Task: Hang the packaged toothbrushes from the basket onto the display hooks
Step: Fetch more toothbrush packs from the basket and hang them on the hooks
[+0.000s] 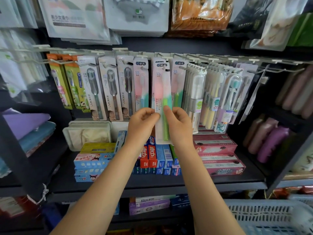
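A pink-and-green packaged toothbrush (161,92) with a green handle hangs upright in the middle of the display, its top at a white hook (163,60). My left hand (143,123) pinches its left edge near the lower half. On the other side, my right hand (179,124) pinches its right edge. Matching pink-green packs (141,82) hang on the hooks to either side. The pale blue basket (271,216) sits at the bottom right; its contents are out of view.
Rows of other packaged toothbrushes (96,89) fill the hook rail left and right. Toothpaste boxes (150,156) are stacked on the dark shelf (152,184) under my arms. Towels (30,129) lie at left, bottles (271,139) at right, hanging packs above.
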A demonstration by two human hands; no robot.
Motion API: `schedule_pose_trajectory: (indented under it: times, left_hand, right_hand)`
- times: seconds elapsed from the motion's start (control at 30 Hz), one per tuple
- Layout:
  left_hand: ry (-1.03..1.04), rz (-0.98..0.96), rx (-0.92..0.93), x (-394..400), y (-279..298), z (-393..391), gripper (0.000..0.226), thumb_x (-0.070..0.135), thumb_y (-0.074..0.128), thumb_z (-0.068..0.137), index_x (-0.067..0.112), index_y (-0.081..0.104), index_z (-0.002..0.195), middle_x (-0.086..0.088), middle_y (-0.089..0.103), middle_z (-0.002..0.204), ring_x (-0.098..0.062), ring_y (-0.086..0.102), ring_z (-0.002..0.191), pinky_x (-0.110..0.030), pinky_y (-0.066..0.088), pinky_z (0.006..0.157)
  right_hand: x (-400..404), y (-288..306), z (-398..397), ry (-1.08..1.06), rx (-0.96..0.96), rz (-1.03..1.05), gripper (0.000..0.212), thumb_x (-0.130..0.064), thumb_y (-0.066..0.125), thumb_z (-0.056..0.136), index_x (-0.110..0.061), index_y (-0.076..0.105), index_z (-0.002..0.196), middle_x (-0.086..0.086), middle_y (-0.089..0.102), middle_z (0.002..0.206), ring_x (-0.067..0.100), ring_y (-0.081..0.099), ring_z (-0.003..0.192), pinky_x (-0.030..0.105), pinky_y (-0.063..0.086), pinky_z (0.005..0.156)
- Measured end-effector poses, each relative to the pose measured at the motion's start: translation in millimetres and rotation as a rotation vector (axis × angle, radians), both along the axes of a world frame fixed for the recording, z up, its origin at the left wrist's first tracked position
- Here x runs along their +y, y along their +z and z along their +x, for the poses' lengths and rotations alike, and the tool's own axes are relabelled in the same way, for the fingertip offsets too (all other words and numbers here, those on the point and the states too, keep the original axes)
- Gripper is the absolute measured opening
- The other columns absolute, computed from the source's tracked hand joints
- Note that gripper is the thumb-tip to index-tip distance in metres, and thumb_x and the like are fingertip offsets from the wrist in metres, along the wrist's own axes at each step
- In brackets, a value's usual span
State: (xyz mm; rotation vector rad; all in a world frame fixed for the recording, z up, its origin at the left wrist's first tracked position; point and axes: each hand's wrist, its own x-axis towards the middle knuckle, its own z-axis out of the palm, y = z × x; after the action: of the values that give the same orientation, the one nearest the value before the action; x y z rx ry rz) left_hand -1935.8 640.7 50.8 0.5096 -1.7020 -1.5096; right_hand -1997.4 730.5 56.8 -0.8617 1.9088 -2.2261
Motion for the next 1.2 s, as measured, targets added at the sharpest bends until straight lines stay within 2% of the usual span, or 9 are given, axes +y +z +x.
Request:
schedule_pose_trajectory:
  times: [0.1, 0.23, 0.4, 0.53, 0.6, 0.7, 0.9, 1.1, 1.2]
  left_hand:
    - [0.023, -0.019, -0.079, -3, -23, -6, 0.006, 0.025, 0.068, 0.094, 0.02, 0.071, 0.092, 0.008, 0.068, 0.085, -0.003, 0.062, 0.08, -0.016, 0.043, 0.067]
    - [0.032, 0.077, -0.175, -8, -62, -13, 0.019, 0.033, 0.068, 0.095, 0.018, 0.072, 0.105, 0.005, 0.074, 0.095, -0.004, 0.069, 0.082, -0.012, 0.048, 0.062]
    - [0.053, 0.257, -0.169, -15, -69, -29, 0.023, 0.038, 0.07, 0.093, 0.018, 0.074, 0.104, 0.003, 0.076, 0.094, -0.002, 0.071, 0.074, -0.015, 0.053, 0.059]
    - [0.098, 0.407, -0.128, -18, -65, -48, 0.026, 0.035, 0.075, 0.089, 0.013, 0.076, 0.103, -0.006, 0.078, 0.096, -0.022, 0.075, 0.088, -0.042, 0.062, 0.083]
    - [0.121, 0.455, -0.105, -21, -66, -57, 0.026, 0.033, 0.077, 0.088, 0.011, 0.076, 0.102, -0.008, 0.078, 0.095, -0.026, 0.075, 0.09, -0.048, 0.061, 0.085]
    - [0.162, 0.483, -0.1, -23, -69, -66, 0.027, 0.034, 0.076, 0.089, 0.01, 0.076, 0.099, -0.008, 0.078, 0.093, -0.024, 0.076, 0.087, -0.043, 0.062, 0.082]
    - [0.236, 0.491, -0.097, -26, -73, -77, 0.028, 0.039, 0.078, 0.086, 0.013, 0.077, 0.095, -0.005, 0.078, 0.09, -0.021, 0.076, 0.084, -0.037, 0.062, 0.077]
    - [0.277, 0.403, -0.243, 4, -89, -44, 0.03, 0.045, 0.072, 0.09, 0.014, 0.075, 0.091, -0.007, 0.077, 0.093, -0.029, 0.073, 0.092, -0.049, 0.06, 0.087]
    - [0.245, 0.26, -0.35, 38, -104, 5, 0.025, 0.046, 0.063, 0.095, 0.022, 0.072, 0.094, -0.003, 0.075, 0.095, -0.022, 0.072, 0.089, -0.042, 0.061, 0.081]
  right_hand:
    - [-6, -29, -10, 0.009, -0.041, 0.086, 0.033, -0.036, 0.059, 0.101, -0.006, 0.065, 0.09, 0.004, 0.057, 0.074, 0.017, 0.05, 0.067, 0.03, 0.046, 0.066]
    - [-10, -75, -18, 0.034, -0.105, 0.169, 0.022, -0.035, 0.057, 0.102, -0.017, 0.069, 0.098, 0.009, 0.072, 0.094, 0.03, 0.069, 0.091, 0.049, 0.058, 0.085]
    - [-22, -81, -30, 0.021, -0.156, 0.184, 0.024, -0.037, 0.058, 0.101, -0.016, 0.07, 0.096, 0.008, 0.074, 0.093, 0.026, 0.071, 0.091, 0.043, 0.061, 0.082]
    - [-35, -80, -46, 0.032, -0.201, 0.178, 0.033, -0.037, 0.057, 0.102, -0.006, 0.07, 0.1, 0.008, 0.074, 0.089, 0.016, 0.07, 0.077, 0.021, 0.056, 0.06]
    - [-42, -83, -55, 0.053, -0.22, 0.199, 0.033, -0.04, 0.057, 0.101, -0.009, 0.069, 0.101, 0.005, 0.075, 0.09, 0.017, 0.072, 0.08, 0.026, 0.058, 0.066]
    - [-51, -86, -66, 0.072, -0.213, 0.223, 0.032, -0.043, 0.057, 0.101, -0.014, 0.07, 0.099, 0.003, 0.075, 0.093, 0.02, 0.072, 0.087, 0.042, 0.06, 0.083]
    - [-63, -95, -79, 0.112, -0.228, 0.227, 0.031, -0.05, 0.058, 0.098, -0.021, 0.068, 0.094, 0.004, 0.074, 0.092, 0.026, 0.072, 0.089, 0.054, 0.058, 0.085]
    - [-17, -109, -59, 0.12, -0.258, 0.254, 0.029, -0.038, 0.063, 0.098, -0.013, 0.058, 0.112, 0.014, 0.07, 0.096, 0.021, 0.069, 0.071, 0.041, 0.061, 0.068]
    - [31, -125, -29, 0.132, -0.171, 0.331, 0.027, -0.025, 0.062, 0.099, -0.012, 0.052, 0.12, 0.012, 0.067, 0.094, 0.023, 0.068, 0.073, 0.033, 0.057, 0.064]
